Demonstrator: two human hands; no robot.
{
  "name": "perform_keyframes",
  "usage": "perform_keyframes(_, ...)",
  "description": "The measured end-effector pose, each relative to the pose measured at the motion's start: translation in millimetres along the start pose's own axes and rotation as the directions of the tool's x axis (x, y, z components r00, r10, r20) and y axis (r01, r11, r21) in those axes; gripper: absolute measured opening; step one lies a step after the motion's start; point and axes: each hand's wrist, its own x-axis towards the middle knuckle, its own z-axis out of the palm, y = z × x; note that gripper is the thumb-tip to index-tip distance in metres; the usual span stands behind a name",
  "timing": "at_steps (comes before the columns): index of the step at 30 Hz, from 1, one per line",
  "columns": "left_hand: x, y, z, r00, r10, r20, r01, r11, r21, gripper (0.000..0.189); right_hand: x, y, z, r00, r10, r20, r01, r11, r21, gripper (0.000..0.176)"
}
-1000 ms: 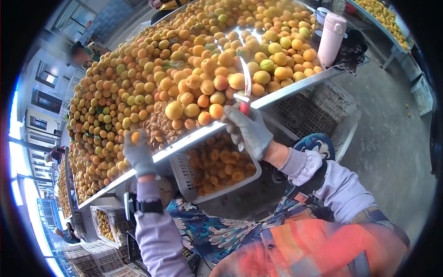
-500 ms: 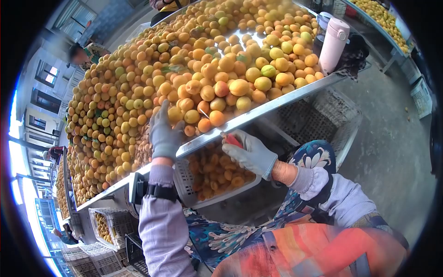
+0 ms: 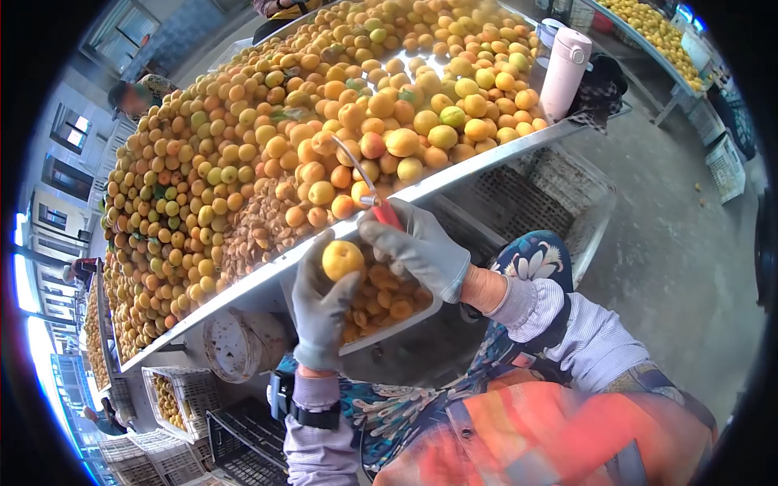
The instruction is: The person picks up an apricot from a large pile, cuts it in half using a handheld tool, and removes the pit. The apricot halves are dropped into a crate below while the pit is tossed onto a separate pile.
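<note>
My left hand [image 3: 316,316], in a grey glove, holds a yellow apricot [image 3: 343,261] between thumb and fingers, just off the table's metal edge [image 3: 235,290]. Close by on the right, my gloved right hand [image 3: 429,251] grips a knife [image 3: 386,214] with a red handle and a thin curved blade pointing up over the fruit. A big heap of apricots [image 3: 207,162] covers the table. Among them, near the edge, lies a pile of brown pits [image 3: 258,223]. Below my hands, a white crate [image 3: 397,330] contains opened apricot pieces [image 3: 385,293], partly hidden by my hands.
A pink bottle [image 3: 565,77] stands at the table's right corner beside dark cloth. Under the table are a plastic crate [image 3: 579,182] and a stained white bucket [image 3: 239,344]. More crates [image 3: 194,397] stand lower left. Another person [image 3: 138,95] is at the far side.
My left hand has drawn back from the heap towards me and now holds an apricot. My right hand has moved left and turned the knife's blade upward. The view has shifted slightly.
</note>
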Motion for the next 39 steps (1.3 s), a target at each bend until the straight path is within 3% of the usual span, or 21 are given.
perform_keyframes(2, -15, -14, 2, 0.999, -0.040, -0.020, 0.038, 0.997, -0.066, 0.065, -7, 0, -3, 0.998, 0.062, -0.017, -0.060, 0.995, 0.084, 0.019)
perform_keyframes(4, -27, -30, 7, 0.998, -0.021, -0.059, 0.013, 0.991, -0.136, 0.065, -13, 8, -7, 0.992, 0.113, 0.057, -0.107, 0.989, -0.104, 0.030)
perform_keyframes(6, -38, -32, 11, 0.997, -0.052, -0.063, 0.043, 0.988, -0.146, 0.063, -23, 11, -9, 0.992, 0.128, 0.015, -0.124, 0.981, -0.147, 0.028)
perform_keyframes(8, -48, -29, 15, 0.986, -0.165, -0.037, 0.162, 0.984, -0.072, 0.062, -30, 15, -18, 0.996, 0.093, 0.000, -0.093, 0.994, -0.055, 0.027)
perform_keyframes(10, -55, -34, 16, 0.986, -0.168, 0.002, 0.167, 0.980, -0.106, 0.062, -35, 11, -21, 0.996, 0.087, 0.014, -0.087, 0.996, -0.017, 0.030)
perform_keyframes(12, -60, -43, 16, 0.991, -0.130, -0.011, 0.126, 0.976, -0.178, 0.063, -44, -2, -17, 0.984, 0.147, 0.098, -0.139, 0.987, -0.086, 0.039)
perform_keyframes(13, -61, -46, 14, 0.991, -0.129, -0.013, 0.125, 0.976, -0.179, 0.063, -50, -8, -17, 0.964, 0.220, 0.151, -0.171, 0.944, -0.283, 0.046)
perform_keyframes(14, -63, -47, 12, 0.994, -0.103, -0.030, 0.096, 0.982, -0.164, 0.063, -54, -7, -20, 0.963, 0.222, 0.153, -0.172, 0.943, -0.286, 0.046)
perform_keyframes(16, -65, -48, 11, 0.996, -0.074, -0.052, 0.065, 0.986, -0.156, 0.064, -63, -3, -21, 0.875, 0.422, 0.239, -0.353, 0.892, -0.282, 0.041)
perform_keyframes(17, -67, -47, 10, 0.996, -0.082, -0.027, 0.076, 0.984, -0.158, 0.064, -67, -2, -19, 0.880, 0.433, 0.197, -0.359, 0.876, -0.322, 0.045)
perform_keyframes(21, -70, -43, 16, 0.998, -0.069, 0.007, 0.070, 0.993, -0.095, 0.064, -71, 8, -22, 0.900, 0.384, 0.206, -0.319, 0.903, -0.288, 0.047)
perform_keyframes(25, -71, -48, 16, 0.992, -0.125, 0.025, 0.128, 0.976, -0.174, 0.065, -76, 14, -22, 0.871, 0.450, 0.197, -0.355, 0.854, -0.381, 0.048)
perform_keyframes(27, -72, -44, 18, 0.995, -0.100, 0.030, 0.102, 0.991, -0.092, 0.065, -76, 18, -27, 0.856, 0.482, 0.184, -0.394, 0.841, -0.372, 0.049)
perform_keyframes(29, -72, -43, 19, 0.993, -0.116, 0.034, 0.119, 0.985, -0.121, 0.067, -75, 19, -30, 0.874, 0.427, 0.232, -0.289, 0.840, -0.458, 0.051)
perform_keyframes(31, -71, -42, 20, 0.992, -0.125, 0.035, 0.129, 0.980, -0.152, 0.068, -77, 17, -29, 0.868, 0.452, 0.205, -0.334, 0.838, -0.433, 0.052)
perform_keyframes(34, -70, -43, 17, 0.992, -0.104, 0.072, 0.111, 0.989, -0.099, 0.074, -77, 16, -31, 0.850, 0.496, 0.179, -0.386, 0.817, -0.430, 0.055)
perform_keyframes(36, -67, -49, 14, 0.993, -0.007, 0.116, 0.010, 1.000, -0.025, 0.076, -78, 19, -32, 0.840, 0.513, 0.175, -0.395, 0.800, -0.451, 0.056)
perform_keyframes(39, -65, -45, 11, 0.980, -0.102, 0.173, 0.093, 0.994, 0.062, 0.074, -78, 22, -30, 0.889, 0.411, 0.201, -0.278, 0.834, -0.476, 0.058)
